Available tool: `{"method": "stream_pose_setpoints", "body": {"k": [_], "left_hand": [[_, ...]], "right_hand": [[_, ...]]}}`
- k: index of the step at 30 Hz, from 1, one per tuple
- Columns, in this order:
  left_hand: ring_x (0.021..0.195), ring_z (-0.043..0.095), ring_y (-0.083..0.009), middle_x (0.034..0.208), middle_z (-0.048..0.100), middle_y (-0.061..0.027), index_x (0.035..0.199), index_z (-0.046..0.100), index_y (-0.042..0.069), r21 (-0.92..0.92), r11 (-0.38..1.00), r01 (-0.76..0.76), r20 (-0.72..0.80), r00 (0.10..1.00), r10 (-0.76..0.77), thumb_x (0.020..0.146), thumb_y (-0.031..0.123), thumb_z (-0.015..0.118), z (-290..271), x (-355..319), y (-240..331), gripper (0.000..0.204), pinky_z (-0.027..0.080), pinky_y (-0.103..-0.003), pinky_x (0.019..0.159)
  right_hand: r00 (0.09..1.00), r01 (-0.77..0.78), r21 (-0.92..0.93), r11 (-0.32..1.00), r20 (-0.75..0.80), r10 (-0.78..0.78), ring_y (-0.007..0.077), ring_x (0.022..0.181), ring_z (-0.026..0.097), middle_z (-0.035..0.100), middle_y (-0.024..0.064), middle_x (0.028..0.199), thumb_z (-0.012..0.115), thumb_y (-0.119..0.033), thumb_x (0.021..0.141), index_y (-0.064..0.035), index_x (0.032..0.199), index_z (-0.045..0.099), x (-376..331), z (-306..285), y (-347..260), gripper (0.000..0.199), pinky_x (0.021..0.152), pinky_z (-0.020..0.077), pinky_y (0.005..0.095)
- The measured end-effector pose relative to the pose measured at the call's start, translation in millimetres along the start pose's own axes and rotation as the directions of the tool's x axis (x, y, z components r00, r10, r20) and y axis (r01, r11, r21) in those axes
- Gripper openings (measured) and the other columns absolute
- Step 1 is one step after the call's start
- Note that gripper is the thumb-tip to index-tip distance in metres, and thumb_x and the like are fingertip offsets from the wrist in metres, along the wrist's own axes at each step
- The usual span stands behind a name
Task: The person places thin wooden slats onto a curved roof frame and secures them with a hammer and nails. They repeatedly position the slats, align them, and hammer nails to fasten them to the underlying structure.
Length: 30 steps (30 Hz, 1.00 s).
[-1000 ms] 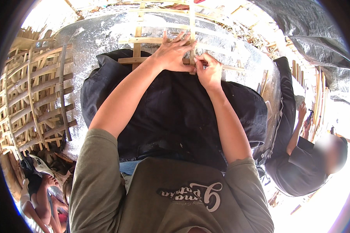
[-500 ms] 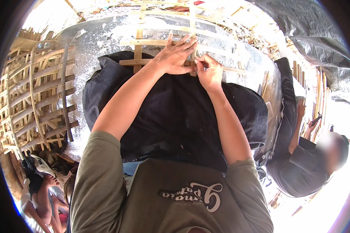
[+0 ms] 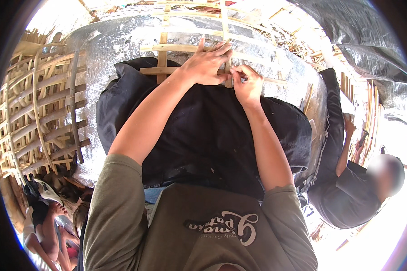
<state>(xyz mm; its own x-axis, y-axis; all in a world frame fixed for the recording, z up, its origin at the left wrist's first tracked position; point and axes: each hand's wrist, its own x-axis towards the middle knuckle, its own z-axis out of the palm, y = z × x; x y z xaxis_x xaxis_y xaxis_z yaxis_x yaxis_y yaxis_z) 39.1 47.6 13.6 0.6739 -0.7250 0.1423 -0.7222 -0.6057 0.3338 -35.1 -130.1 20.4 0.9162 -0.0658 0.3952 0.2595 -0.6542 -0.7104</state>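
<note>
Bamboo strip lattice (image 3: 185,47) being woven over silver-wrapped form (image 3: 117,40), above black cloth (image 3: 203,131). Few strips crossed; most weaving judged remaining. Left hand (image 3: 206,64) being pressed flat on strips; right hand (image 3: 247,84) being pinched around upright strip (image 3: 226,31).

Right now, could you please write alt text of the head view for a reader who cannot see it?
A person's left hand and right hand work crossed bamboo strips over a big silvery rounded form, with black cloth over their lap. A woven bamboo lattice stands left; another person in dark clothes sits at right.
</note>
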Motion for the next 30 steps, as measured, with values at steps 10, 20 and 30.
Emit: {"method": "stream_pose_setpoints", "body": {"k": [10,20,30], "left_hand": [[0.151,0.033,-0.0264,0.161,0.039,-0.0091,0.15,0.047,0.009,0.032,0.999,0.003,-0.044,0.999,-0.002,0.086,0.047,0.07,0.2,-1.2,3.7,0.078,0.018,-0.065,0.122],[0.15,0.035,-0.0283,0.159,0.043,-0.0093,0.149,0.049,0.011,0.076,0.997,0.004,-0.085,0.996,0.003,0.086,0.048,0.07,1.0,-3.3,5.0,0.077,0.022,-0.064,0.121],[0.151,0.033,-0.0294,0.158,0.043,-0.0095,0.15,0.048,0.011,0.098,0.995,0.007,-0.093,0.996,0.002,0.086,0.048,0.07,1.0,-4.7,7.0,0.077,0.023,-0.066,0.12]], "right_hand": [[1.0,-0.019,0.023,1.0,0.013,0.019,0.0141,0.066,0.068,0.074,0.009,0.081,0.074,-0.003,0.088,-0.001,0.087,0.071,0.5,-1.0,3.3,0.003,0.065,0.0552,0.0283],[1.0,-0.018,0.061,0.998,0.017,0.017,0.0125,0.065,0.069,0.074,0.0083,0.08,0.074,-0.001,0.088,-0.0007,0.087,0.071,-0.4,0.4,7.1,0.003,0.064,0.0554,0.0276],[0.998,-0.061,0.07,0.996,0.039,0.059,0.0131,0.068,0.072,0.075,0.0084,0.08,0.074,-0.001,0.088,-0.0006,0.088,0.072,0.7,-2.0,3.9,0.002,0.067,0.0572,0.0282]]}}
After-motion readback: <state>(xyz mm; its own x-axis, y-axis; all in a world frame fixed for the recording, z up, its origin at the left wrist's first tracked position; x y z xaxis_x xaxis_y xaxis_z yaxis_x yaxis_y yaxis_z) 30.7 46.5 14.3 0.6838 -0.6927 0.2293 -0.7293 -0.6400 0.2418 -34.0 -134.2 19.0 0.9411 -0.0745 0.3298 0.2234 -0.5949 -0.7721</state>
